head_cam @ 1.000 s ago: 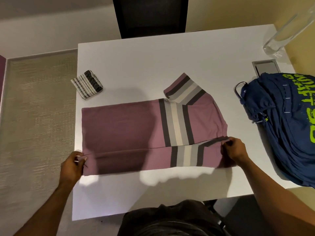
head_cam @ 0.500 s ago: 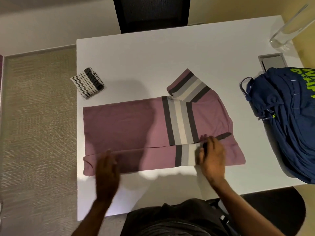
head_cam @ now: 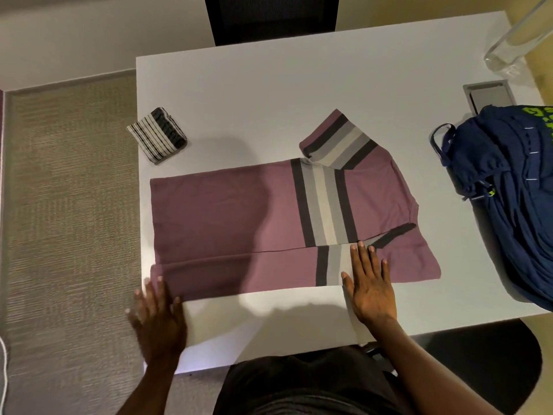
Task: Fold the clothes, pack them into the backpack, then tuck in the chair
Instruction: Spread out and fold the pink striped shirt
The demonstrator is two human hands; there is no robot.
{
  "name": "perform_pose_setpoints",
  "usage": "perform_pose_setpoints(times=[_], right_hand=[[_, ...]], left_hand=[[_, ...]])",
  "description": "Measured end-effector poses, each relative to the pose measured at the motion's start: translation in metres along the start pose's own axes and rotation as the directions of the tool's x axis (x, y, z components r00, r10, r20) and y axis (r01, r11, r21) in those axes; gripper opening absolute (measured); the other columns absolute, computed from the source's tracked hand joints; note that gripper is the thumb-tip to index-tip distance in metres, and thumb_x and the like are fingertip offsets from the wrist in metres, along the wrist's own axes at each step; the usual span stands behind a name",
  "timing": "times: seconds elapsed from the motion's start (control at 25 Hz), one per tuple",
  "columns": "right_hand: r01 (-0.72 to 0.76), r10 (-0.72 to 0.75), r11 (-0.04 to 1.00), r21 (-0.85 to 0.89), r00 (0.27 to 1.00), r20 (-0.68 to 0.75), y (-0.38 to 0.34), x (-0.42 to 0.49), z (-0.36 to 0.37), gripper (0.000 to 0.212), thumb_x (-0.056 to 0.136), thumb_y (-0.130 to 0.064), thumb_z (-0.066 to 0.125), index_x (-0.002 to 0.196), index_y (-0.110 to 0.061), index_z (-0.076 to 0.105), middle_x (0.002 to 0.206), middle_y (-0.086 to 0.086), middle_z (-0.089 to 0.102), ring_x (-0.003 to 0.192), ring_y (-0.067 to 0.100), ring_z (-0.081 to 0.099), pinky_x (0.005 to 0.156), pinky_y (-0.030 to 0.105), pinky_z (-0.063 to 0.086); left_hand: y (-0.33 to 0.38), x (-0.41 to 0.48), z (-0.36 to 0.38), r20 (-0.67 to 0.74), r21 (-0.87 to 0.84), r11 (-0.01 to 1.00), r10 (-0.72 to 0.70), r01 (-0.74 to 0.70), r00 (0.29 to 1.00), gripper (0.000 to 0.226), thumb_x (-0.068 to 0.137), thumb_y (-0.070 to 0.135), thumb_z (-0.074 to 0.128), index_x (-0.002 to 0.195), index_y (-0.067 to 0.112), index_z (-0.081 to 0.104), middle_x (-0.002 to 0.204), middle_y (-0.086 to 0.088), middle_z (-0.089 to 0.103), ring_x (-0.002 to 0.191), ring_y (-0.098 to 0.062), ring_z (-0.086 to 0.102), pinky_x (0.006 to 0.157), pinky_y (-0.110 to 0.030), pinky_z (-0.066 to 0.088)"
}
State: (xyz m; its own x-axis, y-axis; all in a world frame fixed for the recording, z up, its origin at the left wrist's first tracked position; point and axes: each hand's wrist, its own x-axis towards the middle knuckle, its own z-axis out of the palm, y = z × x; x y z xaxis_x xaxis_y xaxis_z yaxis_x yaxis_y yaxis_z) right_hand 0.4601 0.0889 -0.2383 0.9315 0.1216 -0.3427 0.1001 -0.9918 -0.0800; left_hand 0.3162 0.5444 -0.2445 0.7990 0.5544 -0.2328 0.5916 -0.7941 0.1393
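The mauve shirt with a band of dark, grey and cream stripes lies flat in the middle of the white table, its length running from 9 to 3 o'clock. Its near long edge is folded over into a strip along the 6 o'clock side, and one striped sleeve sticks out toward 1 o'clock.

The right hand lies flat on that folded strip, fingers straight and together, palm down over the stripes. The left hand is at the shirt's 7 o'clock corner by the table edge, fingers spread and holding nothing. It is blurred, so I cannot tell whether it touches the cloth.

At 10 o'clock from the shirt, apart from it, sits a small folded striped cloth. At 3 o'clock a navy backpack with green lettering lies on the table. A metal hatch is set into the tabletop at 2 o'clock, with a clear vessel beyond it. A dark chair stands at 12 o'clock on the table's far side.
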Motion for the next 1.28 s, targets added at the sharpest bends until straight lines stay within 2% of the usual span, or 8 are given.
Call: perform_pose_setpoints(times=[0.08,0.16,0.32,0.52,0.72,0.96,1.16,1.28], right_hand=[[-0.01,0.01,1.0,-0.008,1.0,0.014,0.005,0.0,0.0,0.071,0.107,-0.055,0.005,0.165,-0.016,0.0,0.174,0.005,-0.006,0.16,0.026,-0.005,0.128,0.057,0.015],[-0.045,0.045,0.999,0.028,0.999,0.022,0.002,-0.001,-0.005,0.071,0.107,-0.055,0.007,0.165,-0.015,0.001,0.174,0.007,-0.006,0.16,0.027,-0.005,0.127,0.057,0.015],[-0.042,0.046,0.993,0.111,0.998,-0.035,-0.022,-0.006,-0.015,0.07,0.108,-0.049,0.02,0.165,-0.013,0.001,0.174,0.007,-0.005,0.16,0.025,-0.006,0.13,0.052,0.007],[0.125,-0.126,0.991,0.048,0.991,0.031,-0.032,0.002,-0.008,0.067,0.109,-0.047,0.019,0.165,-0.015,-0.002,0.174,0.003,-0.008,0.16,0.021,-0.01,0.129,0.054,0.013],[-0.029,0.029,0.997,0.065,1.0,0.001,0.018,0.012,-0.006,0.071,0.108,-0.054,0.017,0.165,-0.018,-0.003,0.174,0.001,-0.01,0.16,0.021,-0.01,0.13,0.052,0.008],[-0.296,0.296,0.951,0.088,0.955,0.019,0.048,0.001,-0.008,0.081,0.104,-0.064,0.014,0.165,-0.012,-0.002,0.172,0.016,0.002,0.16,0.033,-0.002,0.13,0.052,0.008],[-0.344,0.336,0.934,0.099,0.937,0.092,0.036,-0.044,0.005,0.083,0.102,-0.067,0.004,0.163,-0.014,-0.014,0.172,0.016,-0.008,0.159,0.03,-0.012,0.13,0.051,0.005],[-0.408,0.398,0.91,0.079,0.91,0.113,0.027,-0.061,0.0,0.083,0.1,-0.068,-0.002,0.163,-0.015,-0.013,0.171,0.014,-0.013,0.158,0.029,-0.018,0.129,0.053,0.005]], left_hand=[[-0.03,-0.004,-0.008,-0.04,-0.047,0.985,-0.167,0.165,0.985,0.069,0.104,0.048,0.022,0.164,0.014,0.019,0.168,-0.022,0.022,0.154,-0.046,0.021,0.116,-0.077,0.016],[-0.042,-0.003,-0.018,-0.089,-0.055,0.979,-0.202,0.197,0.975,0.069,0.104,0.045,0.023,0.164,0.01,0.018,0.168,-0.024,0.021,0.155,-0.044,0.019,0.116,-0.077,0.015],[0.02,0.001,-0.022,-0.095,-0.095,0.976,0.187,-0.195,0.978,0.066,0.104,0.032,0.032,0.162,0.001,0.022,0.17,-0.022,0.019,0.157,-0.042,0.019,0.124,-0.065,0.009],[0.126,0.014,0.005,-0.055,-0.113,0.854,0.506,-0.508,0.861,0.061,0.107,0.027,0.035,0.162,0.005,0.024,0.172,-0.015,0.015,0.16,-0.034,0.012,0.125,-0.063,0.017],[0.098,0.022,0.02,-0.066,-0.134,0.974,0.176,-0.184,0.982,0.064,0.109,0.04,0.027,0.163,0.006,0.021,0.17,-0.018,0.021,0.159,-0.035,0.013,0.127,-0.059,0.012],[0.068,0.018,0.009,-0.06,-0.171,0.969,-0.192,0.18,0.98,0.068,0.106,0.045,0.022,0.164,0.01,0.016,0.169,-0.023,0.017,0.155,-0.047,0.016,0.118,-0.069,0.018],[0.043,-0.014,0.011,-0.069,-0.088,0.983,-0.167,0.161,0.984,0.068,0.104,0.045,0.026,0.164,0.012,0.018,0.169,-0.021,0.018,0.152,-0.046,0.021,0.113,-0.07,0.024],[0.044,-0.025,0.004,-0.086,-0.095,0.965,-0.253,0.245,0.964,0.069,0.104,0.044,0.028,0.165,0.015,0.016,0.169,-0.017,0.02,0.154,-0.04,0.023,0.116,-0.072,0.018]])
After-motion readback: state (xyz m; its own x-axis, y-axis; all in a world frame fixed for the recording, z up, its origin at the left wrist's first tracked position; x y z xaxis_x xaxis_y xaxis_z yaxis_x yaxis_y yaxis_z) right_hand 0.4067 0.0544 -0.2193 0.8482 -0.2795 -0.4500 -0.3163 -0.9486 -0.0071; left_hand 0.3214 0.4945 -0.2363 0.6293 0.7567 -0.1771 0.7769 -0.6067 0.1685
